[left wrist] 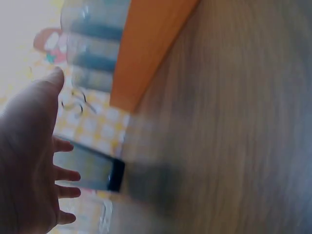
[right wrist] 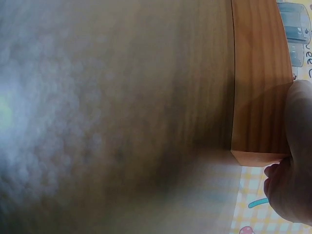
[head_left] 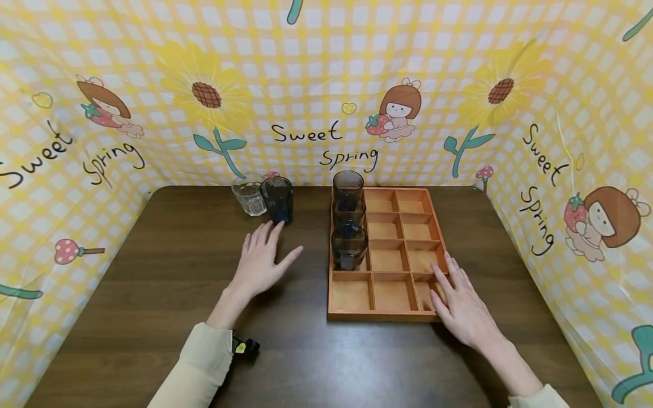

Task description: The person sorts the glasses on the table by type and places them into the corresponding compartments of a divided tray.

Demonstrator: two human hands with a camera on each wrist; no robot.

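My left hand (head_left: 257, 260) reaches over the table with fingers straight and thumb spread, its fingertips right by the base of a dark tinted glass (head_left: 278, 198). Nothing is held in it. A clear faceted glass (head_left: 249, 197) stands just left of the dark one. In the left wrist view, the fingers overlap the tinted glass (left wrist: 85, 168). At the right front corner of a wooden compartment tray (head_left: 385, 316), my right hand (head_left: 469, 309) rests on the side rim with fingers relaxed. Three tinted glasses (head_left: 350, 249) stand in the tray's left column, in the back three compartments.
The dark wooden table (head_left: 168, 283) is enclosed at the back and sides by a yellow checked cloth (head_left: 306, 73). A small black device (head_left: 247, 348) is strapped at the left wrist. The tray's walls divide it into several square compartments.
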